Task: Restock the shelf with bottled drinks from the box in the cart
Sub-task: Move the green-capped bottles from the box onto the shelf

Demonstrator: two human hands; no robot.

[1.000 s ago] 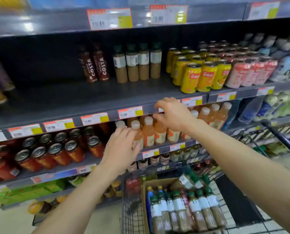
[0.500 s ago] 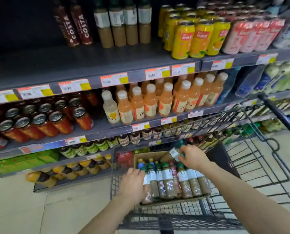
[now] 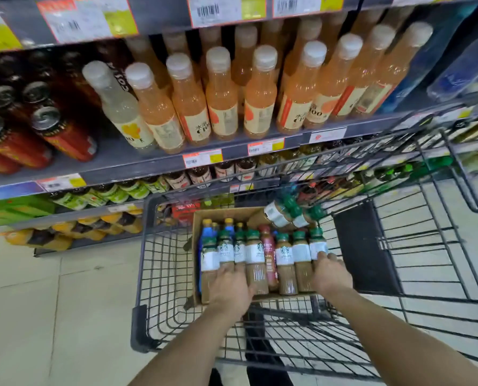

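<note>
Now clamps right fingers (image 3: 322,256) round rightmost upright green-capped coffee bottle (image 3: 316,242) in brown cardboard box (image 3: 196,246), drapes left fingers (image 3: 229,270) over leftward bottles (image 3: 226,249), grip unclear.

Bare left forearm (image 3: 193,338) and right forearm (image 3: 385,327); below, possibly dark trousers (image 3: 268,374).

The box (image 3: 223,212) sits in the cart (image 3: 145,232) (toward its left side), bottles (image 3: 254,254) standing inside it; the shelf (image 3: 137,162) lies behind the cart

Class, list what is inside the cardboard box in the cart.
Upright green-capped coffee bottles, one red Costa bottle, blue bottles at left, tilted bottles at the back. The box floor is covered.
</note>
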